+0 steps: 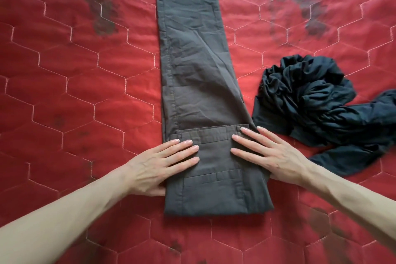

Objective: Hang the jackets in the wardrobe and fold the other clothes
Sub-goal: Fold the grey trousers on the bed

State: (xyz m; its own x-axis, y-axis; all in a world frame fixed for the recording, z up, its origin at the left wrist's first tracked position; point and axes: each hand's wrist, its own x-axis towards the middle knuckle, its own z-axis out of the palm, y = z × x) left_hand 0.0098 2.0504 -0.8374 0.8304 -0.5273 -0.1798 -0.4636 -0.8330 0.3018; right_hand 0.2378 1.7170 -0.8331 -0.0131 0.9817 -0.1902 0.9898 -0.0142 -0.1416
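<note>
1. Under both hands and stretching out on every side lies a red quilted bedspread [70, 83], stitched in pale hexagons, with dark blotchy patches printed or worn into it far beyond the fingertips on either side and again near the forearms.
2. Running straight away from the hands, up and out of sight at the far edge, is a pair of grey-brown trousers [192, 60], laid lengthwise with the legs stacked one on the other. The waist end has been turned over onto the legs, so a folded block sits nearest the person, the waistband edge lying across just beyond the fingertips and a pocket welt showing between the wrists.
3. Off to the right of the right hand, close beside the trousers and partly touching their edge, sits a crumpled dark navy garment [317, 100], bunched in a heap with a tail of cloth trailing further right past the wrist. I cannot tell what kind of garment it is.
4. On the left side of the folded block rests the left hand [158, 167], palm down, fingers straight and together, pressing flat; the thumb is tucked at the fold's side edge.
5. Opposite it, the right hand [272, 152] presses flat too, fingers straight and slightly spread, reaching the waistband. The two hands lie apart, gripping nothing.
</note>
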